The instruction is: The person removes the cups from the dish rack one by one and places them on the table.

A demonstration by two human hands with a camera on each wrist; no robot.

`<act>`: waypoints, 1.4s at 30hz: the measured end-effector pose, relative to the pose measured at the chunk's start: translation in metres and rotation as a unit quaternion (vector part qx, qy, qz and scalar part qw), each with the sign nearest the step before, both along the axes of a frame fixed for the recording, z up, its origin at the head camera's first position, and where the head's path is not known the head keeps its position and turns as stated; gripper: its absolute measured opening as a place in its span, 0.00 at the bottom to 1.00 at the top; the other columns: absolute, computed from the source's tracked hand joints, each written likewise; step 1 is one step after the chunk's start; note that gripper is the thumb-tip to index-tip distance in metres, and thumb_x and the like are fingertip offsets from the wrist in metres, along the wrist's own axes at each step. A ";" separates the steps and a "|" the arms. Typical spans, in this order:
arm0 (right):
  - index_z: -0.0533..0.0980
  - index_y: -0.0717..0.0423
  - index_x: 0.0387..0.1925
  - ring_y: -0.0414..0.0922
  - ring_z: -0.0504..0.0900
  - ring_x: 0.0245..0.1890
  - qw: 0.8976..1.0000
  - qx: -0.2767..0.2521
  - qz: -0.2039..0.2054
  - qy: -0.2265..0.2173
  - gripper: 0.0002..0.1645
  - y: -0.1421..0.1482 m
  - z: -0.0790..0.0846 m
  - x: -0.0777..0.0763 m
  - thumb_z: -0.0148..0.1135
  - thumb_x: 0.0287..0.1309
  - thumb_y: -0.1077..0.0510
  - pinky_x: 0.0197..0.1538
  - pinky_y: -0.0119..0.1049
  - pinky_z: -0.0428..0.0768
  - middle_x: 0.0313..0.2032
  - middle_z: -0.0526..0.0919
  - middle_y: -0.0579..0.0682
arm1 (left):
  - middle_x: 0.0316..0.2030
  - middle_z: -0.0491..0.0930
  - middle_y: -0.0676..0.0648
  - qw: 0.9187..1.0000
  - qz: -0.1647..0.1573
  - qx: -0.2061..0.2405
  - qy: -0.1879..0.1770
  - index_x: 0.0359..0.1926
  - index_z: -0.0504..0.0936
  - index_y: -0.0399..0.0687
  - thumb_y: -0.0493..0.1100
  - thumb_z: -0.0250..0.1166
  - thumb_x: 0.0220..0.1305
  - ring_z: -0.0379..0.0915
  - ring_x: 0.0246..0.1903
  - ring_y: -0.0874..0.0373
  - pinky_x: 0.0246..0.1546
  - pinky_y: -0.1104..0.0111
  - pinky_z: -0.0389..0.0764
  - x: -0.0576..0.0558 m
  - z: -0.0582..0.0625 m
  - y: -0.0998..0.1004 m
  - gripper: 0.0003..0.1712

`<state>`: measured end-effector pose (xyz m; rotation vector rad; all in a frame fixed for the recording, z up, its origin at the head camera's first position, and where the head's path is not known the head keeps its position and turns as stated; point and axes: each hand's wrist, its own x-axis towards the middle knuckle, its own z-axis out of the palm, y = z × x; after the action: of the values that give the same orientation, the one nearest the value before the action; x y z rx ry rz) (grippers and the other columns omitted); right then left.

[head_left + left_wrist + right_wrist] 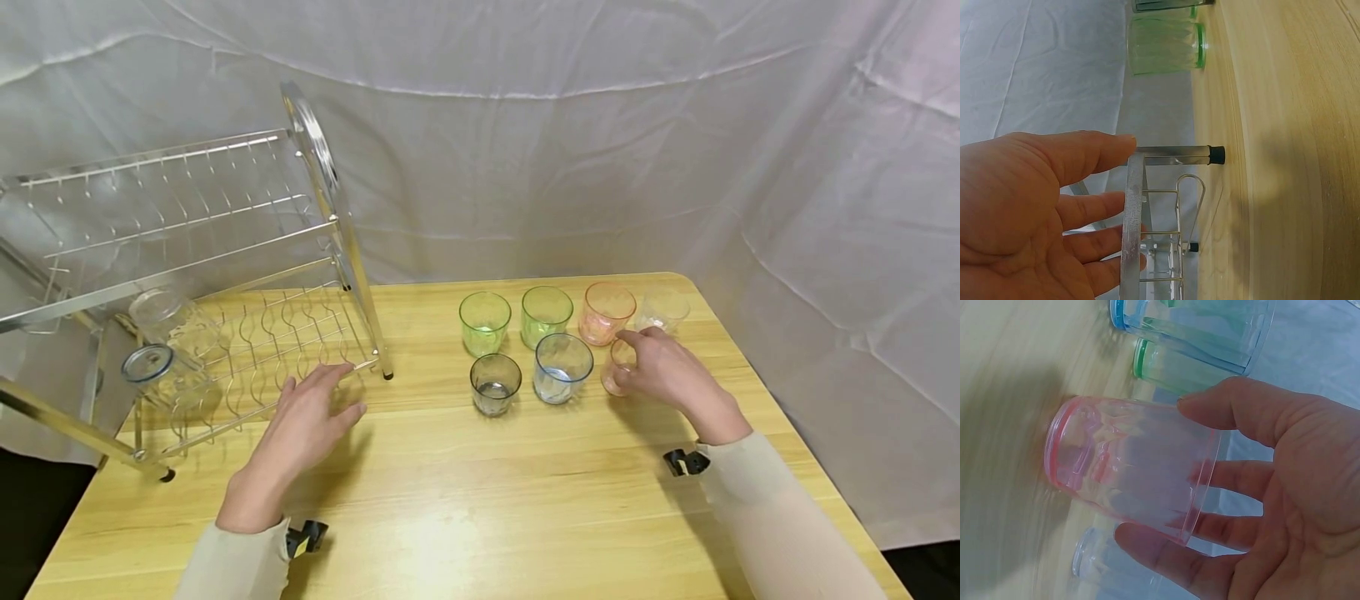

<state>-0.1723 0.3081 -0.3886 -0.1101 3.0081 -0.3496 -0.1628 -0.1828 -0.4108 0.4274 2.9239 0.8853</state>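
My right hand [667, 371] holds a pink drinking glass [1129, 465] at its rim, the thumb on one side and the fingers round the other. The glass stands upright on the table, partly hidden by the hand in the head view. My left hand [300, 417], fingers loosely extended and holding nothing, is at the front right corner of a metal dish rack [365, 292]. In the left wrist view, its fingertips lie close to the rack's rail [1132, 231]; whether they touch it I cannot tell.
Beside the pink glass stand a blue glass [562, 371] and a grey glass [495, 387]. Behind are two green glasses [485, 325], a reddish glass [606, 315] and a clear glass [663, 310]. A clear glass [168, 317] and a blue-edged glass [161, 375] lean on the rack's lower tier.
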 end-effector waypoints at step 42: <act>0.66 0.65 0.75 0.74 0.73 0.65 1.000 -0.007 0.000 -0.031 0.44 0.000 0.004 -0.003 0.65 0.65 0.46 0.63 0.71 0.75 0.65 0.73 0.77 | 0.78 0.60 0.29 0.999 0.001 0.000 -0.043 0.80 0.60 0.39 0.50 0.64 0.75 0.51 0.78 0.27 0.78 0.31 0.42 -0.004 0.009 -0.005 0.42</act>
<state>-0.1749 0.3079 -0.3846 -0.0996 2.9455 -0.3678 -0.1666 -0.1876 -0.4013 0.3763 2.8470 0.8820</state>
